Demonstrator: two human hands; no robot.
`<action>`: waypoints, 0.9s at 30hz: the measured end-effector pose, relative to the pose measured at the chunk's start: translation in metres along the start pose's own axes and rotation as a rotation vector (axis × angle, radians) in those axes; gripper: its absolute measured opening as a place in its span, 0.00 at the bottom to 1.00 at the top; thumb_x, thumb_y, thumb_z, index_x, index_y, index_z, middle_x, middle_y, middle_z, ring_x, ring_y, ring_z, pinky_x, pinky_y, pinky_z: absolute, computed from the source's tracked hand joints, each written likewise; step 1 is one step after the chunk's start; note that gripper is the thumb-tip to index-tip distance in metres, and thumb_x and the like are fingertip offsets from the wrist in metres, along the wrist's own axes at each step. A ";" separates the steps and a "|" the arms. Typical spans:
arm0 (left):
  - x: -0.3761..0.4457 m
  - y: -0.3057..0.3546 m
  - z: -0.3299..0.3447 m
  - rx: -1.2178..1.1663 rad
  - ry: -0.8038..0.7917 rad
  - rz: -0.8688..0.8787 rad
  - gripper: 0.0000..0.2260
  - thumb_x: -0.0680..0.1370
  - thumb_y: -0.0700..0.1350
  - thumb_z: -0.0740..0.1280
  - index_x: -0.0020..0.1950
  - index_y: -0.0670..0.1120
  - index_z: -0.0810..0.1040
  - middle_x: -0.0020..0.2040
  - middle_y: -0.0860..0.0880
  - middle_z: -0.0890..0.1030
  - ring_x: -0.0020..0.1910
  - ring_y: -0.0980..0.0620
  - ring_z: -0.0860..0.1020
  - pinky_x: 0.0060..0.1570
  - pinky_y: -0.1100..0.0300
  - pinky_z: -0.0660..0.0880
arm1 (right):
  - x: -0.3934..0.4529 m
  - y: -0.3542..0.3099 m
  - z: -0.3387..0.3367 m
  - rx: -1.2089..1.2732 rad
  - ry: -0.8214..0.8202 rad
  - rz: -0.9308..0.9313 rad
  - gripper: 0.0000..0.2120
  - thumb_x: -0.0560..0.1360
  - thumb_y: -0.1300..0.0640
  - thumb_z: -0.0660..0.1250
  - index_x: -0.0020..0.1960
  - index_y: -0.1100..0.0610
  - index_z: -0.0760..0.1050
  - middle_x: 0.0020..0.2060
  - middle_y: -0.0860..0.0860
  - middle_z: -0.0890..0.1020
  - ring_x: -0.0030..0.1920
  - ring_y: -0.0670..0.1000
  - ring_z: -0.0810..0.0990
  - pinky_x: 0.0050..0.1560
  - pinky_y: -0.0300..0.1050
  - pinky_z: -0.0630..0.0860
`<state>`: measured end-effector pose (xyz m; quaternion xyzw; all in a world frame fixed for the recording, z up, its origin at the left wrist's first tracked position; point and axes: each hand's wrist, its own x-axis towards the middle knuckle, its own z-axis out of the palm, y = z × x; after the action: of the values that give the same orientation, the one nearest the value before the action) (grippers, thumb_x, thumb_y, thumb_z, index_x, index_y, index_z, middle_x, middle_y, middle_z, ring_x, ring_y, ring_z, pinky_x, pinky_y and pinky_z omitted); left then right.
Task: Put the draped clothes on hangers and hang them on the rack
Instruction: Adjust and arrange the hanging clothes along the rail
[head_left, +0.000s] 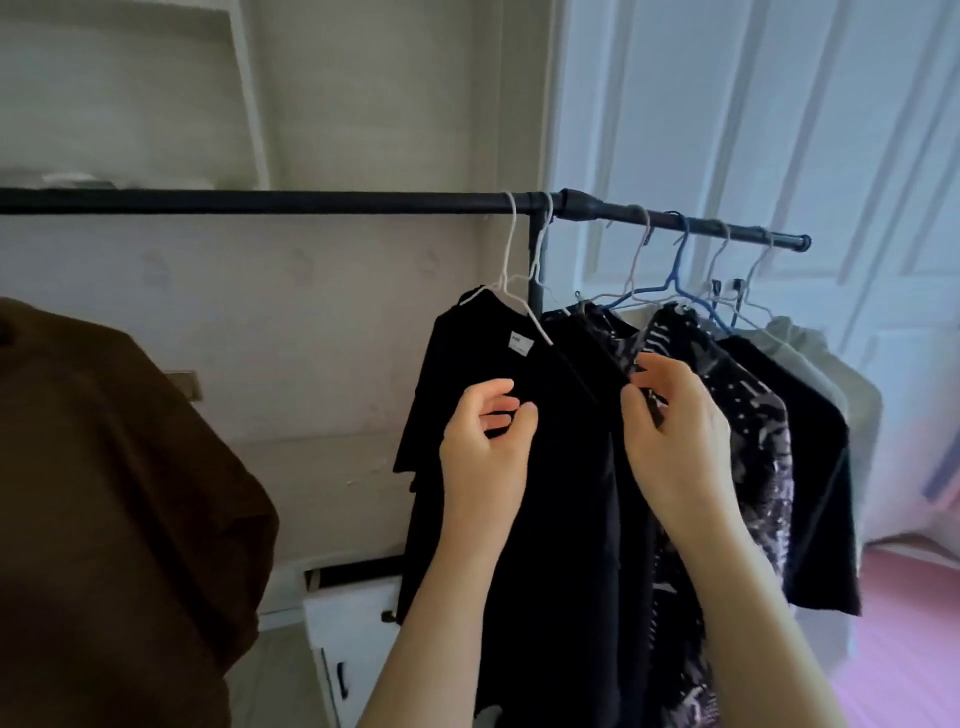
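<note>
A black shirt (550, 493) hangs on a white hanger (511, 270) hooked over the black rack rod (311, 201). My left hand (483, 441) hovers in front of the shirt's chest, its fingers loosely curled with a gap between thumb and fingers. At the shirt's right shoulder, my right hand (675, 431) pinches the fabric edge between thumb and fingertips. A brown garment (114, 493) is draped at the near left. Further right on the rod hang a patterned dark garment (737, 415), another black shirt (810, 467) and a pale grey one (847, 384).
Several more wire hangers, one blue (675, 275), hook over the rod's right end. A white door (779, 130) stands behind the rack. A low white cabinet (353, 623) sits on the floor below, against the beige wall. The rod's left half holds no hangers.
</note>
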<state>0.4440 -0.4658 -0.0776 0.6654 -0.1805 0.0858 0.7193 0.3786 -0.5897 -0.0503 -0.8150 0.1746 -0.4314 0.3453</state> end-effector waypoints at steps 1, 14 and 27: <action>0.003 -0.001 0.013 0.027 0.000 -0.002 0.12 0.75 0.47 0.69 0.59 0.52 0.77 0.53 0.56 0.79 0.53 0.59 0.77 0.50 0.67 0.71 | 0.006 0.008 -0.001 -0.025 0.000 0.009 0.17 0.78 0.55 0.62 0.67 0.54 0.71 0.58 0.49 0.78 0.58 0.52 0.75 0.59 0.42 0.69; 0.031 -0.015 0.075 0.144 -0.020 -0.086 0.28 0.69 0.50 0.68 0.68 0.52 0.67 0.63 0.52 0.71 0.64 0.52 0.71 0.63 0.51 0.72 | 0.052 0.037 0.014 0.390 -0.349 0.316 0.11 0.78 0.57 0.63 0.60 0.53 0.77 0.48 0.48 0.84 0.49 0.46 0.82 0.48 0.39 0.77; 0.040 0.013 0.001 -0.201 -0.011 -0.250 0.29 0.67 0.26 0.55 0.59 0.52 0.76 0.51 0.50 0.81 0.40 0.52 0.77 0.30 0.63 0.71 | 0.053 -0.008 0.044 0.784 -0.462 0.491 0.26 0.66 0.77 0.53 0.56 0.57 0.75 0.40 0.56 0.79 0.35 0.53 0.78 0.32 0.43 0.76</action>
<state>0.4761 -0.4704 -0.0506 0.6079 -0.1079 -0.0266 0.7862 0.4444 -0.5969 -0.0303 -0.6332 0.1051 -0.1792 0.7456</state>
